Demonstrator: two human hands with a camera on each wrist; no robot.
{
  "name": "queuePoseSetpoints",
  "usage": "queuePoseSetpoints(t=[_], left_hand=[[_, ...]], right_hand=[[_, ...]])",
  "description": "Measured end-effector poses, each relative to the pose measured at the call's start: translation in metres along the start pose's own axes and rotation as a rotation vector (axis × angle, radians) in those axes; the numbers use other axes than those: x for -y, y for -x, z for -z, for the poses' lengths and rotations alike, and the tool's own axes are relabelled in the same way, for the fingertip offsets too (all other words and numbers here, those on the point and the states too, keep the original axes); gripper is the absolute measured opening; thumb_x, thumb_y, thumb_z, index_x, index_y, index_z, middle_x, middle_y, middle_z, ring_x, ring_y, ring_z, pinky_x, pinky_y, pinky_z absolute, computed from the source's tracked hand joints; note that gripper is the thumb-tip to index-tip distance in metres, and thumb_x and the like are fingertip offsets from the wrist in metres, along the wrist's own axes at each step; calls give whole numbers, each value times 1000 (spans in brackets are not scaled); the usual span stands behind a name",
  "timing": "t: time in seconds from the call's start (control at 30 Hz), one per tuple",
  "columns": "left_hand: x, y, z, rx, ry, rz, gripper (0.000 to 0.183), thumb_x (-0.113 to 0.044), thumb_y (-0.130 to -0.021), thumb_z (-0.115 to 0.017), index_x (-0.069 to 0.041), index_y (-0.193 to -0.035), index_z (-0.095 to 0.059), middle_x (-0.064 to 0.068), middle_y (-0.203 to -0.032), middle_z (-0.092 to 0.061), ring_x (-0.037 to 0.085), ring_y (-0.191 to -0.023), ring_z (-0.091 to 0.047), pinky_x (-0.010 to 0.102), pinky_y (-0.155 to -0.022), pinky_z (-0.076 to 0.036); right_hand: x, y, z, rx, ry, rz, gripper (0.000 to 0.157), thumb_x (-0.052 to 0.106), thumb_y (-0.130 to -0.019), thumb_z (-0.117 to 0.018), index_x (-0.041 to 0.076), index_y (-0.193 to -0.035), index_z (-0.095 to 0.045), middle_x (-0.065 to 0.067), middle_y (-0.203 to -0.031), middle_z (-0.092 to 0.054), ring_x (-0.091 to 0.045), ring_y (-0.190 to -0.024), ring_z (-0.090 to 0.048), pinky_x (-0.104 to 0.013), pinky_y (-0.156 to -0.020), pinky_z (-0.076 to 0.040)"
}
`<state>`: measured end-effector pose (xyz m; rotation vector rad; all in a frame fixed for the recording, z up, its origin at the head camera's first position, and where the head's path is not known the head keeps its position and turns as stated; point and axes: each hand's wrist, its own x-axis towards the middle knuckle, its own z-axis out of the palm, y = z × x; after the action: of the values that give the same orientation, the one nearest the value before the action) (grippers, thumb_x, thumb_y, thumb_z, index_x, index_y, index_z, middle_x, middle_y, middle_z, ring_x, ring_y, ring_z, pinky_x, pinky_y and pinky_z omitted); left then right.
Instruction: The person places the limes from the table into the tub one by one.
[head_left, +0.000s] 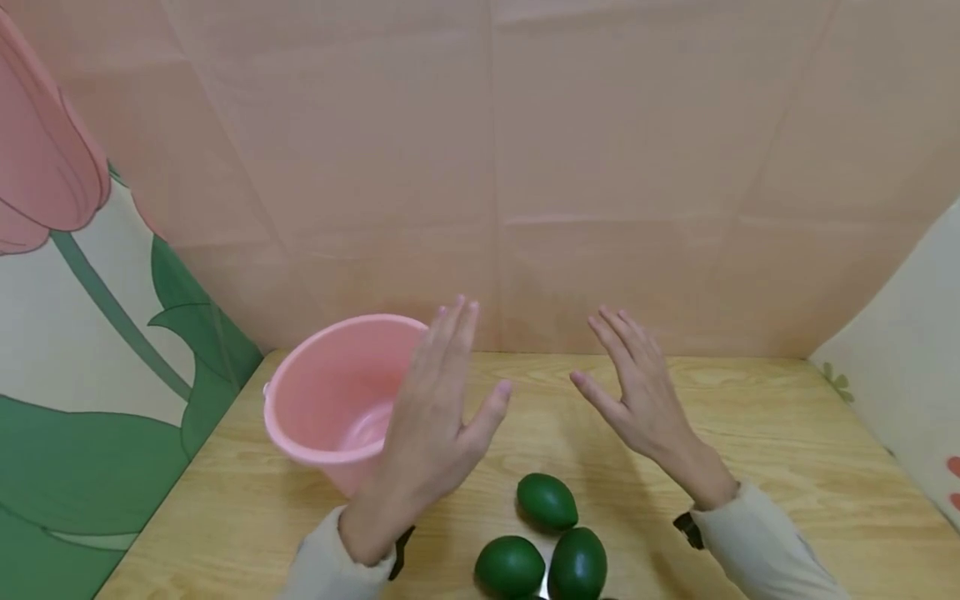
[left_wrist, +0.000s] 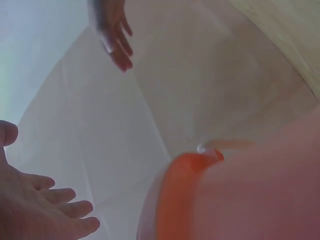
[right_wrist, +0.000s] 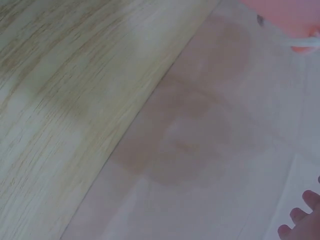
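Observation:
Both hands are raised over the wooden table with straight fingers and spread thumbs, holding nothing. My left hand (head_left: 435, 408) is in front of the right side of a pink bucket (head_left: 322, 454) and hides part of its rim; whether they touch is not clear. My right hand (head_left: 645, 400) is apart from everything, to the right of the middle. Below and between the hands lie several dark green avocado-shaped fruits, among them one upper fruit (head_left: 547, 502), one lower left (head_left: 510, 567) and one lower right (head_left: 577, 564). The lower edge of the head view cuts off more of the group.
The wooden table (head_left: 750, 442) meets a creased pinkish sheet (head_left: 600, 167) hanging at the back. At the left stands a wall panel with tulip print (head_left: 52, 142), and a pale panel (head_left: 915, 358) at the right. In the right wrist view, the bucket's white handle (right_wrist: 300, 42) shows.

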<state>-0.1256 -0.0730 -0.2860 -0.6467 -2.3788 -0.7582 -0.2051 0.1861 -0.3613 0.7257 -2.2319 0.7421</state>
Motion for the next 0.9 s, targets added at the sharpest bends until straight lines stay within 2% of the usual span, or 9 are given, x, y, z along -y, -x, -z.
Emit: queuePoseSetpoints(t=[0.3, 0.47, 0.73, 0.9], left_hand=[[12, 7, 15, -11, 10, 50, 74, -39, -100, -48, -19, -161, -10, 0, -167, -14, 18, -156, -11, 46, -125, -13], [18, 11, 22, -16, -3, 70, 73, -36, -101, -48, -20, -161, -10, 0, -168, -13, 19, -156, -10, 47, -125, -13], [27, 15, 30, -18, -39, 81, 73, -35, -100, -50, -18, -161, -12, 1, -168, -15, 21, -155, -12, 46, -125, -14], [33, 17, 32, -21, -50, 75, 72, -32, -99, -52, -14, -160, -17, 3, -167, -15, 24, -155, -14, 50, -124, -15]], right_hand=[[9, 8, -1, 65, -57, -45, 71, 31, -92, -68, 15, -154, -37, -12, -159, -36, -39, -149, -26, -66, -114, -23], [13, 11, -2, 75, -71, -33, 71, 28, -91, -68, 13, -153, -37, -12, -159, -37, -38, -149, -27, -65, -114, -24], [19, 13, -3, 130, -84, -46, 71, 25, -91, -69, 13, -153, -37, -10, -158, -37, -36, -148, -28, -63, -114, -26], [23, 17, 0, 175, -94, -69, 73, 24, -90, -71, 15, -153, -37, -9, -158, -37, -36, -147, -31, -63, -112, -28]])
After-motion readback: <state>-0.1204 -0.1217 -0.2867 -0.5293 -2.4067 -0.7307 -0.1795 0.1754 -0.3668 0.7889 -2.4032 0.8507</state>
